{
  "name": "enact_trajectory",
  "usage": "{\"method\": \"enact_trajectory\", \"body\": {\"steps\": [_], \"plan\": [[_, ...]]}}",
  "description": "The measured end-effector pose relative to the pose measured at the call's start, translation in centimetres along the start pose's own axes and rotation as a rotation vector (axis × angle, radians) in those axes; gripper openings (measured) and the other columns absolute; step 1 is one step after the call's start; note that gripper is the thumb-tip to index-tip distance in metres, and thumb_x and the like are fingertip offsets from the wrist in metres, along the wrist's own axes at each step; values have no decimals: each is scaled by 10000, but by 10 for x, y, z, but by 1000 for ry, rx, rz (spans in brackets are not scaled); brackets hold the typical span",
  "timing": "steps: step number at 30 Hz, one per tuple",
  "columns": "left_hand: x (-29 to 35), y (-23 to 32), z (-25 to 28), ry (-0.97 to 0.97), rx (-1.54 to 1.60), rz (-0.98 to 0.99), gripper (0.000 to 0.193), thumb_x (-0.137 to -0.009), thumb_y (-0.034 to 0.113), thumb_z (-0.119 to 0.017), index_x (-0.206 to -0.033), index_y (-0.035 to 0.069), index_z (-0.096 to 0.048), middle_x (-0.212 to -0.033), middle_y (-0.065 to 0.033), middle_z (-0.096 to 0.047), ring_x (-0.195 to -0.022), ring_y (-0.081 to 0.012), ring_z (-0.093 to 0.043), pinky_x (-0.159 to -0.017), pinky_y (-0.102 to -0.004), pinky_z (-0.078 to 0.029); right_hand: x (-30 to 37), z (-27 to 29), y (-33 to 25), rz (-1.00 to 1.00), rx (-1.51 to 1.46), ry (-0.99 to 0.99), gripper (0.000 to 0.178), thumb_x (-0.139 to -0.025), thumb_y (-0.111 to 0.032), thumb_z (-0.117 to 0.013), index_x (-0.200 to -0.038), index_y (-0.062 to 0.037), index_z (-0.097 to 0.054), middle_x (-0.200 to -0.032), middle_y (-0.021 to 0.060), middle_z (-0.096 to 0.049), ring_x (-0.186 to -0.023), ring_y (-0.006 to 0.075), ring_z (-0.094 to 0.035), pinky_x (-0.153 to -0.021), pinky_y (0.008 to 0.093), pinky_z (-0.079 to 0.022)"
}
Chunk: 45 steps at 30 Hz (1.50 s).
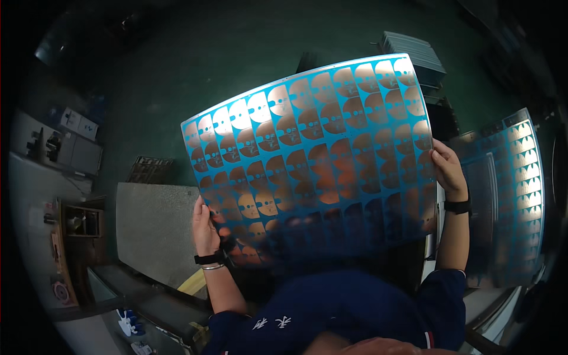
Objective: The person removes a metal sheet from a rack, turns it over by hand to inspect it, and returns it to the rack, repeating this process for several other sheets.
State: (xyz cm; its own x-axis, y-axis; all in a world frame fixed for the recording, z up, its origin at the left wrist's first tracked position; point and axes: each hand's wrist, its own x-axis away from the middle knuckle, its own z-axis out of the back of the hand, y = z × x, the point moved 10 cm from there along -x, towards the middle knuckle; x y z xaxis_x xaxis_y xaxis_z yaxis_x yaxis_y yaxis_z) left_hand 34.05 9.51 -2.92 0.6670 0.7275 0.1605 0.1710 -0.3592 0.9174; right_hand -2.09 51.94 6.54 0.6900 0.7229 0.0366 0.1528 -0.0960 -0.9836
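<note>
Two bare hands hold up one big blue sheet (374,193) covered in rows of copper-coloured rounded shapes, and from where I stand it is in the air before the person's dark blue shirt (355,302). Its long axis slants, low end near 8 o'clock and high end near 2, so the far edge tips up on the right. The left hand (206,232) pinches the short edge at about 8 o'clock of the sheet; the right hand (451,171) pinches the opposite short edge at about 3. Neither is nearer, since both touch it, but the right sits higher and farther out from the chest. Fingers behind the sheet are hidden, so I cannot tell how far they reach under

Each wrist wears a black band, the left with a bracelet (213,267) too. At 3 o'clock, just beyond the right arm, lies another patterned sheet (528,177). Between 8 and 9 o'clock, past the left hand, is a pale grey board (155,222). A grey ridged stack (413,52) stands between 1 and 2, on the green floor (236,59)
</note>
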Motion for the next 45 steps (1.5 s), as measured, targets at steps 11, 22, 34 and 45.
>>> {"method": "enact_trajectory", "body": {"steps": [11,22,34,45], "plan": [[10,21,-19,46,47,-59,330,-968,185,-405,-1255,25,-438,-1116,-54,-569,-969,-112,-558,-817,-265,-460,4,44,36,75,105,312,335,-934,-139,-483,-1231,16,-471,-788,-47,-500,-675,32,-428,-616,179,-361],[13,57,-37,-132,118,-526,166,-873,62,-562,-1036,46,-533,-1172,-125,-536,-1088,-187,-507,-911,-303,-406,-3,77,6,470,-74,532,285,-970,-194,-386,-1194,-47,-484,-1071,55,-547,-1028,184,-532,-948,349,-409],[13,17,-83,-131,216,-106,366,-909,90,-516,-1258,48,-414,-1047,-83,-598,-916,-122,-584,-752,-261,-502,-15,45,37,541,-462,291,343,-980,-271,-335,-1200,-47,-475,-1117,76,-538,-1066,211,-511,-961,367,-395],[13,6,-76,-116,157,-43,339,-897,90,-530,-1219,23,-445,-980,-50,-605,-891,-87,-568,-760,-241,-472,0,29,42,486,-596,201,361,-980,-292,-319,-1203,-50,-468,-1153,87,-526,-1093,221,-496,-975,371,-381]]}}
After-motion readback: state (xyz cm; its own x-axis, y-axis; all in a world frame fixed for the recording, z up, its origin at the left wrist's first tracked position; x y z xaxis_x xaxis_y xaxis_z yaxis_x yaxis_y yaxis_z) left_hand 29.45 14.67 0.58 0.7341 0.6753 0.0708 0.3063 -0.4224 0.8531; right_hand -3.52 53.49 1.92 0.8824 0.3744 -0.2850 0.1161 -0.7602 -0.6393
